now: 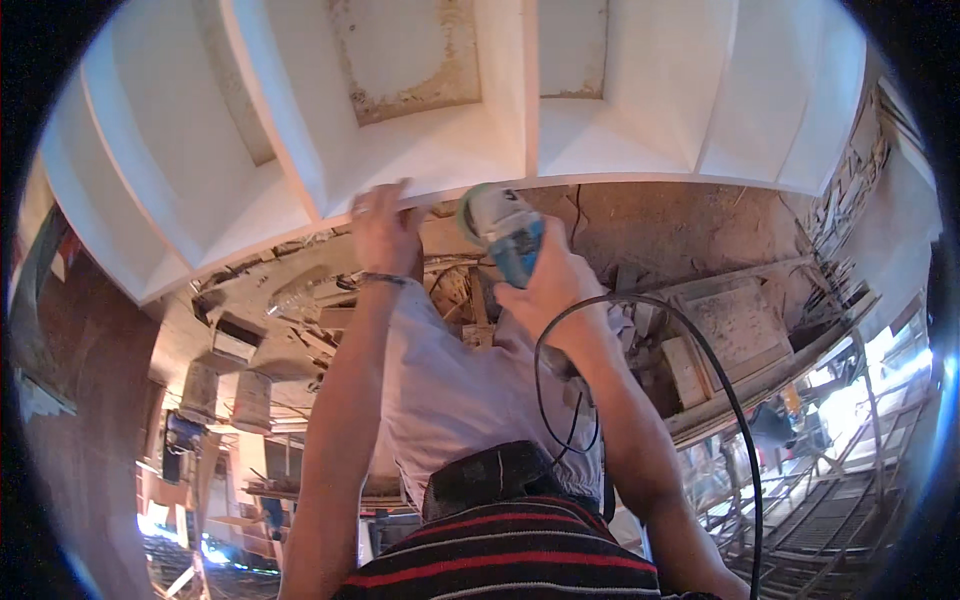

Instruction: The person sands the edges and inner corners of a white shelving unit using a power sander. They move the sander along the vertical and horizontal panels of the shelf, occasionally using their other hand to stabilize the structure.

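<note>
A white-painted wooden shelving unit [440,145] with upright dividers spans the top of the view. My left hand [385,230] grips its front edge, fingers over the rim and slightly blurred. My right hand [550,280] is closed on a blue and grey handheld power sander [515,245], whose greenish disc is beside that edge, just right of my left hand; I cannot tell if it touches. A black cord [735,405] loops over my right forearm and runs down past it.
Below the unit lies a dusty brown floor [655,225] strewn with wood scraps. Dusty boards [730,330] lie at the right, two cylindrical containers [250,400] at the left. Metal grating [830,510] shows at the lower right, a brown panel [85,420] at the far left.
</note>
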`<action>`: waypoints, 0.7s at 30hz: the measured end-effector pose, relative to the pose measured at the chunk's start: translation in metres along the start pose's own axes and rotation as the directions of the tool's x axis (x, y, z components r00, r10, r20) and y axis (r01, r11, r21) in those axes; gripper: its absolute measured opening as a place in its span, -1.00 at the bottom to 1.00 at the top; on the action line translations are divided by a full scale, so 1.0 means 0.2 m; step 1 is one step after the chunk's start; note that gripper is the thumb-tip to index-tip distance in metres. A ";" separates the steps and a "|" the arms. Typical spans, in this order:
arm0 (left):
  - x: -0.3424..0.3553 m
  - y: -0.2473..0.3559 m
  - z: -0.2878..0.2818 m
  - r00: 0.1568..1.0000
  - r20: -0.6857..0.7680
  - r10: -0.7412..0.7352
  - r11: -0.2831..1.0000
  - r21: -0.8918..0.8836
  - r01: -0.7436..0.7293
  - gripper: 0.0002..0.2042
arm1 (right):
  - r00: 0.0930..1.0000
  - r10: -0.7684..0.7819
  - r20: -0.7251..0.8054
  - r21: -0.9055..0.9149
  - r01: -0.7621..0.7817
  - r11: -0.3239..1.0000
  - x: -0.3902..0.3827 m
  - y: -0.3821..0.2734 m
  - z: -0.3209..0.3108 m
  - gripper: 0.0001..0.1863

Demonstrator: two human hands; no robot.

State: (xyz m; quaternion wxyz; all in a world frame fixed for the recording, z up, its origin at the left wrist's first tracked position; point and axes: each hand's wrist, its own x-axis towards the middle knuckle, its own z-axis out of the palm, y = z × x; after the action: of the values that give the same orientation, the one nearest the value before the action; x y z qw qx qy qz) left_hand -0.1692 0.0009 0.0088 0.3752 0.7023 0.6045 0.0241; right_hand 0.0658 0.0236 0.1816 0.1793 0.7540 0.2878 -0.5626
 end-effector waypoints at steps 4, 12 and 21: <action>0.02 -0.24 -0.16 0.997 0.018 -0.078 0.974 0.214 0.072 -0.69 | 0.996 -0.025 0.084 -0.053 0.030 0.998 0.05 -0.08 0.00 -0.16; 0.09 -0.22 -0.20 0.973 0.125 -0.193 0.960 0.228 0.162 -0.70 | 0.996 -0.014 0.086 -0.009 0.015 1.000 0.13 -0.01 -0.04 -0.20; 0.08 -0.22 -0.20 0.975 0.087 -0.205 0.962 0.200 0.184 -0.69 | 0.998 -0.001 0.063 0.013 0.000 1.000 0.17 0.03 -0.05 -0.23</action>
State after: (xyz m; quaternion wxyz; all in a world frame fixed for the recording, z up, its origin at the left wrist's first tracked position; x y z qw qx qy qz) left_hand -0.2214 0.0347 0.0069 0.3385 0.6725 0.6492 -0.1083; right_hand 0.0841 0.0335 0.1531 0.1832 0.7369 0.2784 -0.5882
